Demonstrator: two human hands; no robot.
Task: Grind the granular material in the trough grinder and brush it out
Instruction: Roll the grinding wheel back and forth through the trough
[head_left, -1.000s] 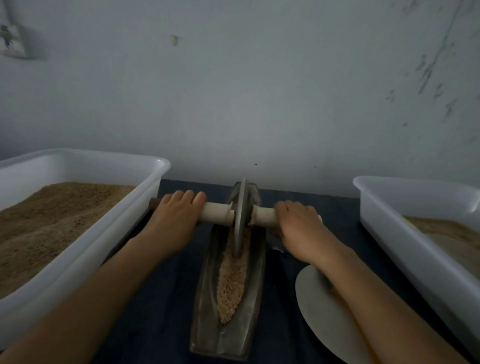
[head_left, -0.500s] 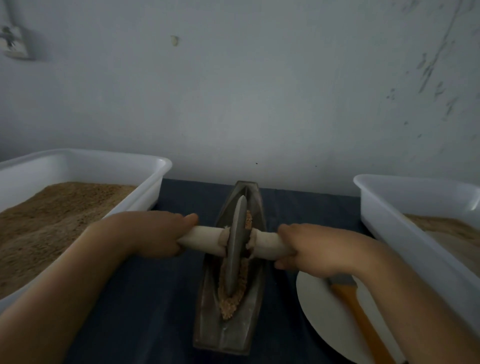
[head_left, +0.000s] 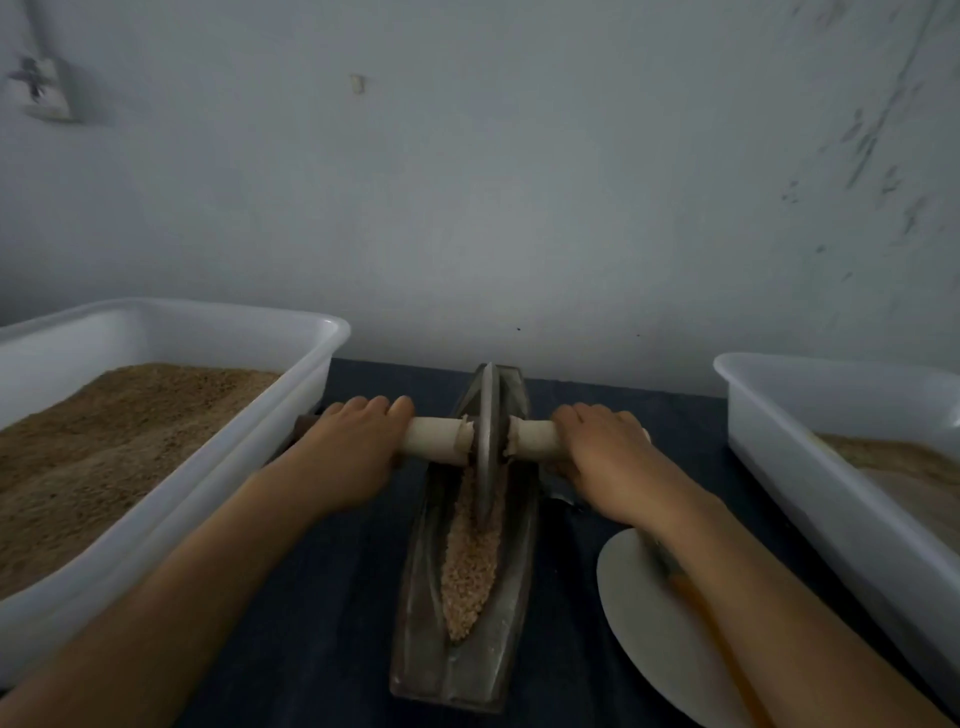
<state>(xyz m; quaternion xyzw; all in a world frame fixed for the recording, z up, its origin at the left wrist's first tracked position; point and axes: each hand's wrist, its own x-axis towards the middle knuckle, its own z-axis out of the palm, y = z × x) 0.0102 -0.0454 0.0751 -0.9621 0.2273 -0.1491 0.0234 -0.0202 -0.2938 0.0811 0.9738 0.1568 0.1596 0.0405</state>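
Note:
A long metal trough grinder (head_left: 415, 644) lies lengthwise on the dark table, holding tan granular material (head_left: 470, 571) in its groove. A metal grinding wheel (head_left: 487, 447) stands upright in the far half of the trough, on a pale axle handle (head_left: 436, 439) that sticks out both sides. My left hand (head_left: 348, 452) grips the left end of the handle and my right hand (head_left: 608, 452) grips the right end. A brush with an orange handle (head_left: 722, 639) lies on a white plate (head_left: 649, 629), partly hidden under my right forearm.
A large white tub (head_left: 218, 499) of brown ground material stands at the left, close to my left arm. Another white tub (head_left: 810, 488) with similar material stands at the right. A pale wall rises just behind the table's far edge.
The wheel rolled toward me along the trough, then back to the far half. Both hands kept their grip on the handle throughout.

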